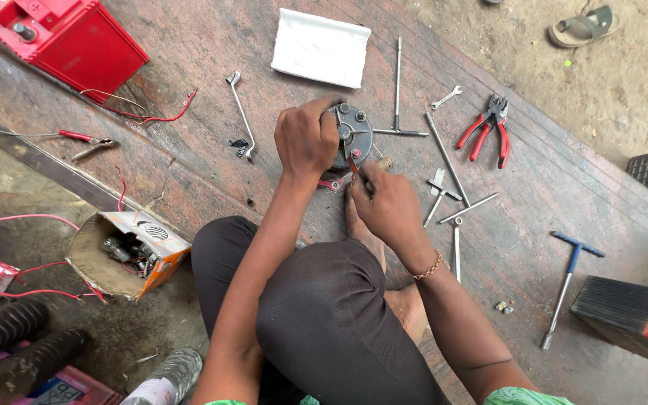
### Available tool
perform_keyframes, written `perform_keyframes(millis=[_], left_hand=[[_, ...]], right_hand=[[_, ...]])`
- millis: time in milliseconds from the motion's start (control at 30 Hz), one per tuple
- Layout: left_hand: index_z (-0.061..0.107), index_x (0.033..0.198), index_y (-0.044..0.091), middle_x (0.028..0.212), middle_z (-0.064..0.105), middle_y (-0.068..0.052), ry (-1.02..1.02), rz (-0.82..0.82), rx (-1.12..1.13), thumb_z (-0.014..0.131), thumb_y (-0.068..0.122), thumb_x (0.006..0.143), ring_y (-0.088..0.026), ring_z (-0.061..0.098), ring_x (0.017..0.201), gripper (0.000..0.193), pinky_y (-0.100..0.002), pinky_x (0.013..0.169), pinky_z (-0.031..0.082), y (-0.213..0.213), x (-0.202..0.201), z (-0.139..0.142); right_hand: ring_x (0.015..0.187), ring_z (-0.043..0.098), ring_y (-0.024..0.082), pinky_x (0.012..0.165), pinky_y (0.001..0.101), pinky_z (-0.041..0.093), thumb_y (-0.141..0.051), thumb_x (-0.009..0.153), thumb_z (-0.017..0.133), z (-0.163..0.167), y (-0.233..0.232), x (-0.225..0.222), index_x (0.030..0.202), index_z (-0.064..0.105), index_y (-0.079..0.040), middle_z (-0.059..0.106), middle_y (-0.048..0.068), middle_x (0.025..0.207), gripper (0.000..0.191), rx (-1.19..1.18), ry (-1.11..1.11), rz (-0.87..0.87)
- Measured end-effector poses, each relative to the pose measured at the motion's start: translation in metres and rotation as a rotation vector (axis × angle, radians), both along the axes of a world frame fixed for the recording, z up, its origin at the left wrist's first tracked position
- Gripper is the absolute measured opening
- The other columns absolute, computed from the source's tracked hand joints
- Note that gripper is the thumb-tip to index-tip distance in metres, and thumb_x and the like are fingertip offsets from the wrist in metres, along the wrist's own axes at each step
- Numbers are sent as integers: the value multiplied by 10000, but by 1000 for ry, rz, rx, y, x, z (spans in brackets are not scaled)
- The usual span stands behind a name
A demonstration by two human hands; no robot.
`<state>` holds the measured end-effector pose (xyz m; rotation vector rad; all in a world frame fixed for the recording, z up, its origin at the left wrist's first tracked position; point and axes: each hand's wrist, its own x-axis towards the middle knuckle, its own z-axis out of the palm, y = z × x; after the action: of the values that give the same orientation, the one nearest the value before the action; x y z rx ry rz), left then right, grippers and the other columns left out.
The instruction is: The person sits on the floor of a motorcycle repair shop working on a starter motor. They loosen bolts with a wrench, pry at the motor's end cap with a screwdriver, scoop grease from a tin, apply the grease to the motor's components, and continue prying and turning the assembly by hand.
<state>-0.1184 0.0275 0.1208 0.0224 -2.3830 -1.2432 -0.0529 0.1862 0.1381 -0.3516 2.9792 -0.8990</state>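
A dark round motor part (352, 135) with bolts on its face stands on the rusty metal floor plate (549, 195). My left hand (307, 137) grips its left side from above and steadies it. My right hand (387, 204) sits just below it, shut on a small red-handled tool (353, 163) whose tip touches the lower edge of the part. My bare foot (361, 232) rests right under the part, and my knee in dark trousers fills the lower middle.
Red pliers (489, 133), a small spanner (445, 97), T-handled wrenches (397, 90) and a blue-handled one (567, 281) lie to the right. A white block (320, 49) lies behind, a red battery (61, 37) with wires at far left, a cardboard box of parts (125, 251) lower left.
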Motion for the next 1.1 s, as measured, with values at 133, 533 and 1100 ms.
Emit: perform_keyframes(millis=[133, 533, 1100], left_hand=[[810, 1012, 105, 895, 769, -156, 10, 9, -14, 484, 184, 882, -364, 713, 823, 360, -436, 897, 508, 1, 0, -1], [806, 1041, 85, 932, 781, -152, 2, -24, -17, 481, 185, 867, -327, 736, 839, 381, -397, 901, 490, 3, 1, 0], [810, 1042, 92, 908, 772, -157, -4, -30, -30, 481, 175, 873, -337, 742, 839, 379, -409, 900, 512, 3, 1, -1]], right_hand=[[750, 633, 488, 627, 575, 487, -211, 929, 642, 4, -12, 5, 989, 613, -42, 638, 263, 777, 181, -101, -11, -45], [726, 648, 486, 631, 587, 496, -252, 922, 655, 3, -10, 17, 956, 639, -68, 667, 243, 731, 187, -49, -61, -160], [766, 666, 465, 650, 584, 514, -281, 905, 656, 18, -3, 4, 1035, 685, -103, 682, 227, 757, 223, 37, -100, -103]])
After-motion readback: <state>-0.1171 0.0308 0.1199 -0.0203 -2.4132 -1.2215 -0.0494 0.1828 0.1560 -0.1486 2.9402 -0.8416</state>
